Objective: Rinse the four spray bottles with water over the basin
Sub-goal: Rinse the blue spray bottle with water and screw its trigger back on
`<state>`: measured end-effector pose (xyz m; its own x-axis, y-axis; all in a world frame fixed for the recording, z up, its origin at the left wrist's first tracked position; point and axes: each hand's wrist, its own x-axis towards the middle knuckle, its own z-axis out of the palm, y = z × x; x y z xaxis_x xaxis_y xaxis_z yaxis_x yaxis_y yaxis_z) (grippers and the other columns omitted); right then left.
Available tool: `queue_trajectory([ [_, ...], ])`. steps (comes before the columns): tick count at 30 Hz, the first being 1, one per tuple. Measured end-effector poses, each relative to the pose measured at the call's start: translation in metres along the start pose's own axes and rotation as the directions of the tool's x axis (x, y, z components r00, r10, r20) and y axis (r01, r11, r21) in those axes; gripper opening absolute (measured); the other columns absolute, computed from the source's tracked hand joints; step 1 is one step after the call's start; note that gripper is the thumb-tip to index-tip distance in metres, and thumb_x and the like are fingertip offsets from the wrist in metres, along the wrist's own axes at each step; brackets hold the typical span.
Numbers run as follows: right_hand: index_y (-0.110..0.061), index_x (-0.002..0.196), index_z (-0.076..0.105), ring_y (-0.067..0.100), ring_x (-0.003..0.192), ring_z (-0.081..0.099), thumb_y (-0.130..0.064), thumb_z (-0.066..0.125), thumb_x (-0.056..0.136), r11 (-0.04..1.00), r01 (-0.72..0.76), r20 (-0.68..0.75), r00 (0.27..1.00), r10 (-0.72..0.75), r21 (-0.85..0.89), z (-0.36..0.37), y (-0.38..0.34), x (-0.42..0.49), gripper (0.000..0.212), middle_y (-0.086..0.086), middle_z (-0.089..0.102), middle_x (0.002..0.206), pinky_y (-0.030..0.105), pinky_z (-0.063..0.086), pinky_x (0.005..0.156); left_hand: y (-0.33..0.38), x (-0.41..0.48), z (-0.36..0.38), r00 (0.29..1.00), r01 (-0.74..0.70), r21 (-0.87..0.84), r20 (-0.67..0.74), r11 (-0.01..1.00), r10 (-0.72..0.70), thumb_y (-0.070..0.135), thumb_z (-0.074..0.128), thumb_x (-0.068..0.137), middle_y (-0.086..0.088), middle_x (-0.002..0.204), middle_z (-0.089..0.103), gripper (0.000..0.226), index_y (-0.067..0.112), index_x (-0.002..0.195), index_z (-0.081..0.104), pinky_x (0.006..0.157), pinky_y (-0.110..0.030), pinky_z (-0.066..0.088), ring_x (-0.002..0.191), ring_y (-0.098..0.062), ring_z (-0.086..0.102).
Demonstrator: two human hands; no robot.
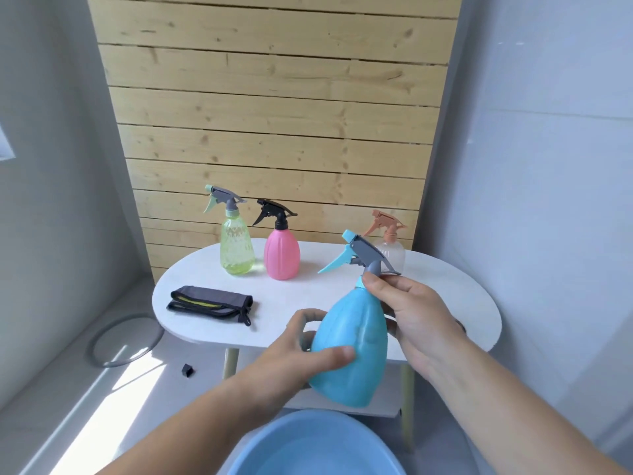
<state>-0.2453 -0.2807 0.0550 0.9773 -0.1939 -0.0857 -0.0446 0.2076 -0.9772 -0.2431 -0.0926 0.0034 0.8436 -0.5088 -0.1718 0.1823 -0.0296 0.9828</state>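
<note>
I hold a blue spray bottle point(352, 347) with a grey and blue trigger head, upright and slightly tilted, above the blue basin point(308, 447) at the bottom edge. My left hand point(301, 351) wraps the bottle's body from the left. My right hand point(411, 313) grips its neck just under the trigger head. On the white table point(445, 293) behind stand a green translucent bottle point(237, 248), a pink bottle point(281, 252) with a black head, and a clear bottle point(392, 252) with a peach head, partly hidden by the blue one's trigger.
A folded dark grey cloth point(212, 303) with a yellow stripe lies on the table's left part. A grey ring point(123, 341) and a small black piece point(187, 370) lie on the floor at left. A wooden slat wall point(274, 114) stands behind the table.
</note>
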Motion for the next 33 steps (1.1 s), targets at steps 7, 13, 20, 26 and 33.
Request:
queue_trajectory([
  [7, -0.008, 0.099, 0.075, 0.015, 0.08, 0.068, -0.025, 0.076, 0.086, 1.0, -0.026, 0.009, 1.0, 0.026, -0.008, -0.008, 0.016, -0.003, 0.021, 0.0, 0.073, 0.087, 0.033, 0.055, 0.076, -0.008, 0.005, 0.007, 0.999, 0.023, 0.082, 0.026, 0.996, -0.025, 0.047, 0.091, 0.055, -0.011, 0.125, 0.066, 0.091, 0.024, 0.133, 0.049, 0.08, -0.033, 0.06, 0.101, -0.019, 0.075],
  [13, -0.016, 0.09, 0.076, 0.011, 0.073, 0.066, -0.027, 0.074, 0.086, 0.996, -0.082, 0.034, 0.996, 0.081, 0.03, -0.012, 0.018, -0.001, 0.011, -0.003, 0.074, 0.084, 0.028, 0.051, 0.073, -0.014, 0.011, -0.001, 0.977, 0.15, -0.21, 0.184, 0.966, -0.111, 0.045, 0.079, 0.071, -0.013, 0.123, 0.069, 0.08, 0.015, 0.141, 0.056, 0.087, -0.044, 0.056, 0.104, -0.03, 0.069],
  [20, -0.01, 0.096, 0.076, 0.015, 0.079, 0.068, -0.026, 0.075, 0.086, 0.998, -0.056, 0.03, 0.998, 0.056, 0.0, -0.011, 0.022, 0.0, 0.019, 0.0, 0.075, 0.088, 0.032, 0.052, 0.077, -0.019, 0.02, 0.001, 0.983, 0.074, -0.078, 0.173, 0.994, -0.06, 0.058, 0.097, 0.057, -0.017, 0.133, 0.068, 0.101, 0.02, 0.141, 0.056, 0.102, -0.055, 0.051, 0.114, -0.035, 0.068],
  [26, -0.008, 0.098, 0.075, 0.013, 0.077, 0.069, -0.025, 0.075, 0.087, 0.999, -0.052, 0.02, 0.998, 0.052, -0.007, -0.009, 0.026, -0.001, 0.02, 0.0, 0.076, 0.088, 0.028, 0.053, 0.073, -0.021, 0.019, -0.006, 0.969, 0.123, -0.187, 0.235, 0.975, -0.077, 0.048, 0.078, 0.074, -0.013, 0.123, 0.068, 0.071, 0.022, 0.138, 0.062, 0.094, -0.046, 0.052, 0.107, -0.03, 0.066],
  [33, -0.009, 0.099, 0.075, 0.013, 0.074, 0.068, -0.025, 0.075, 0.087, 0.998, -0.058, 0.0, 0.998, 0.058, -0.001, -0.004, 0.029, 0.0, 0.021, -0.001, 0.075, 0.086, 0.027, 0.053, 0.07, -0.023, 0.024, -0.013, 0.983, 0.127, -0.096, 0.142, 0.987, -0.113, 0.05, 0.092, 0.064, -0.018, 0.127, 0.071, 0.087, 0.016, 0.137, 0.059, 0.092, -0.049, 0.056, 0.108, -0.033, 0.071],
])
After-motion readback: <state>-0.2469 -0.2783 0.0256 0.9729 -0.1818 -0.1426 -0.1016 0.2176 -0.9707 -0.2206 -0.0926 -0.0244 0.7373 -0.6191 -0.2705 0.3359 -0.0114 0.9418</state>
